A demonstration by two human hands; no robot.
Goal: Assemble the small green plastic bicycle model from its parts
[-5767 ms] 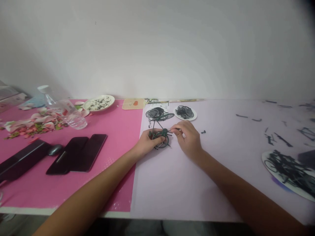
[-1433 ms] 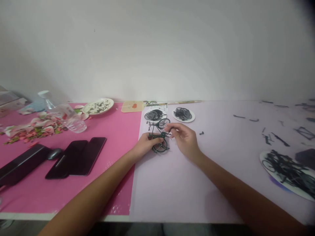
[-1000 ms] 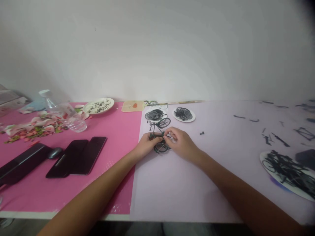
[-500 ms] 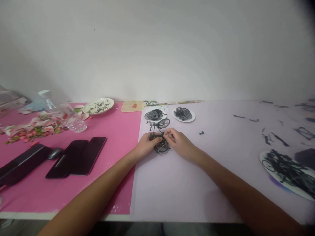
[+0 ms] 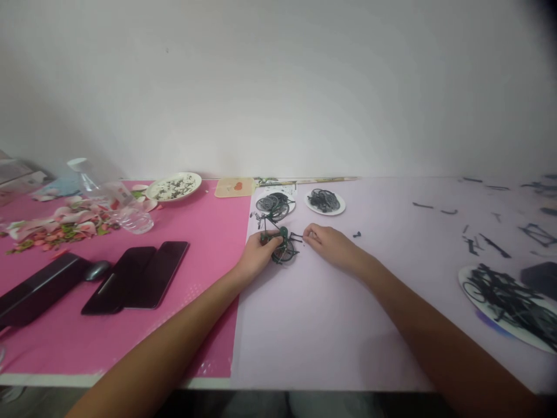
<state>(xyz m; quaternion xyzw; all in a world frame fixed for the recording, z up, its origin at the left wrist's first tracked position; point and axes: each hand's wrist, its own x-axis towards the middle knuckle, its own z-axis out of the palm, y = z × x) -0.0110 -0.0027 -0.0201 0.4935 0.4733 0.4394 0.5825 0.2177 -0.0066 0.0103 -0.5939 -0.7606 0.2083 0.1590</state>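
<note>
My left hand [image 5: 261,249] is closed around the middle of a small model bicycle [image 5: 285,253], thumb on top, low over the pale part of the table. The bicycle is dark with green parts; one spoked wheel points towards me and the other lies at the far side near a plate. To its right, my right hand [image 5: 324,241] pinches the end of a thin, dark forked piece [image 5: 296,237] between thumb and fingers. That piece reaches towards the bicycle; whether they touch I cannot tell. A tiny dark part [image 5: 357,234] lies right of my right hand.
Behind my hands stand a plate of wheels [image 5: 290,197] and a plate of dark parts [image 5: 343,203]. Loose dark pieces [image 5: 495,246] and a larger plate [image 5: 465,278] lie at right. Left are phones [image 5: 159,276], a plastic bottle [image 5: 130,216] and petals [image 5: 78,217].
My right hand has drawn away to the right from the bicycle, and the forked piece now shows at its fingertips. In my left hand the bicycle has turned, its far wheel shifting left.
</note>
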